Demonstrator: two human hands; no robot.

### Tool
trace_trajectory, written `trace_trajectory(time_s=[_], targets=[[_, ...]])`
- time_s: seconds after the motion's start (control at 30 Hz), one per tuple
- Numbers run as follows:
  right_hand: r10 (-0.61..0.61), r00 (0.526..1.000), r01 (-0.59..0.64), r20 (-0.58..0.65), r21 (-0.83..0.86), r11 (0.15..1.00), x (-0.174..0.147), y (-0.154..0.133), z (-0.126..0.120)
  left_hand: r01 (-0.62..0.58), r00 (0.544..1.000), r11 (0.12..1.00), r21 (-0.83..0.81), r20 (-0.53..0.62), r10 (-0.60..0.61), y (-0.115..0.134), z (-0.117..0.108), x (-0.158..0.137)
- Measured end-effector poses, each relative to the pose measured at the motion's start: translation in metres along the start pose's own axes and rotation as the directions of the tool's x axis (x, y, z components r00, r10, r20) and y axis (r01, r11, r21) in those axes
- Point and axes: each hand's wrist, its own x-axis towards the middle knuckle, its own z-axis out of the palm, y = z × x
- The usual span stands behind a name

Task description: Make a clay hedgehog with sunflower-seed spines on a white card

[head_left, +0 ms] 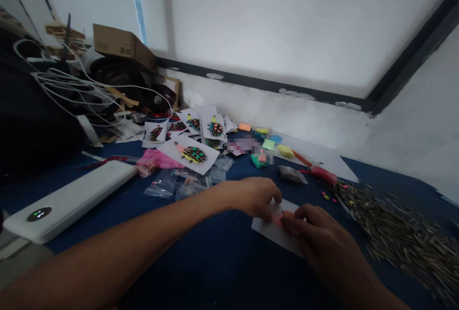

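A small white paper card [263,234] lies on the blue tabletop, partly covered by my hands. On it is a flat patch of pinkish-orange modelling clay [277,218]. My left hand [255,196] curls over the card's upper left, its thumb and forefinger holding the paper beside the clay. From the other side, my right hand [319,229] presses its bunched fingertips onto the clay's right end. Its palm hides the lower right of the card. Farther back, a finished-looking card [190,153] carries a hedgehog figure of clay and striped seeds.
A heap of sunflower seeds [398,224] spreads at the right. Clay blocks [286,151] and a red-handled tool [322,174] lie behind my hands. Plastic bags [163,183], pink clay [158,158] and a white power bank [77,200] are at left, below tangled cables [71,80].
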Motion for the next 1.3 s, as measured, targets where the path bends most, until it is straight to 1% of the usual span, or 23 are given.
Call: trace_trajectory(time_s=[0.13, 0.3, 0.43, 0.5, 0.57, 0.67, 0.8, 0.87, 0.9, 0.93, 0.97, 1.0, 1.03, 1.07, 1.1, 1.17, 1.3], targets=[[-0.008, 1.0, 0.008, 0.017, 0.005, 1.0, 0.001, -0.001, 0.001, 0.005, 1.0, 1.0, -0.005, -0.005, -0.005, 0.002, -0.001, -0.001], [0.01, 0.999, -0.01, -0.033, 0.005, 1.0, 0.0, 0.0, 0.001, -0.007, 1.0, 1.0, 0.008, -0.006, 0.007, 0.0, 0.0, 0.0], [0.004, 1.0, -0.004, 0.007, 0.017, 1.0, -0.001, -0.001, 0.002, -0.025, 1.0, 1.0, 0.005, -0.014, 0.025, -0.001, 0.001, 0.001], [0.015, 1.0, -0.015, -0.004, 0.033, 0.999, -0.001, 0.0, 0.003, -0.018, 1.0, 1.0, 0.001, -0.006, 0.018, -0.001, 0.001, 0.0], [0.045, 0.998, -0.042, -0.054, 0.045, 0.998, -0.002, 0.002, 0.004, -0.013, 1.0, 1.0, -0.003, -0.009, 0.013, 0.0, -0.001, -0.001], [0.113, 0.987, -0.107, -0.118, 0.057, 0.993, -0.003, 0.011, 0.007, -0.05, 0.999, 0.998, -0.037, -0.005, 0.05, -0.001, -0.004, -0.002], [0.241, 0.965, -0.236, -0.105, 0.054, 0.97, -0.004, 0.029, 0.01, -0.055, 0.998, 0.98, -0.191, 0.021, 0.06, -0.004, -0.009, -0.003], [0.306, 0.948, -0.301, -0.092, 0.065, 0.951, -0.005, 0.038, 0.012, -0.03, 0.999, 0.971, -0.236, -0.032, 0.023, -0.006, -0.008, 0.0], [0.334, 0.939, -0.328, -0.083, 0.078, 0.941, -0.005, 0.043, 0.012, -0.018, 0.996, 0.974, -0.226, -0.089, -0.002, -0.007, -0.006, 0.002], [0.356, 0.932, -0.349, -0.071, 0.094, 0.932, -0.005, 0.046, 0.012, 0.019, 0.985, 0.983, -0.181, -0.167, -0.05, -0.009, -0.004, 0.004], [0.375, 0.925, -0.368, -0.058, 0.11, 0.923, -0.005, 0.049, 0.013, 0.069, 0.956, 0.992, -0.11, -0.276, -0.097, -0.011, 0.0, 0.007], [0.391, 0.919, -0.383, -0.048, 0.123, 0.916, -0.005, 0.05, 0.013, 0.101, 0.918, 0.995, -0.012, -0.385, -0.098, -0.014, 0.003, 0.009], [0.403, 0.914, -0.395, -0.04, 0.132, 0.909, -0.005, 0.051, 0.013, 0.143, 0.891, 0.986, 0.08, -0.445, -0.093, -0.018, 0.007, 0.012], [0.413, 0.91, -0.405, -0.033, 0.137, 0.904, -0.005, 0.051, 0.013, 0.182, 0.878, 0.972, 0.152, -0.469, -0.091, -0.021, 0.01, 0.015], [0.419, 0.908, -0.412, -0.028, 0.139, 0.901, -0.005, 0.051, 0.013, 0.203, 0.876, 0.957, 0.208, -0.474, -0.083, -0.025, 0.012, 0.018], [0.421, 0.907, -0.413, -0.028, 0.141, 0.9, -0.005, 0.049, 0.012, 0.212, 0.883, 0.937, 0.278, -0.465, -0.062, -0.032, 0.014, 0.024], [0.383, 0.922, -0.372, -0.051, 0.149, 0.916, -0.005, 0.045, 0.01, 0.146, 0.91, 0.959, 0.241, -0.413, -0.034, -0.04, 0.013, 0.03]])
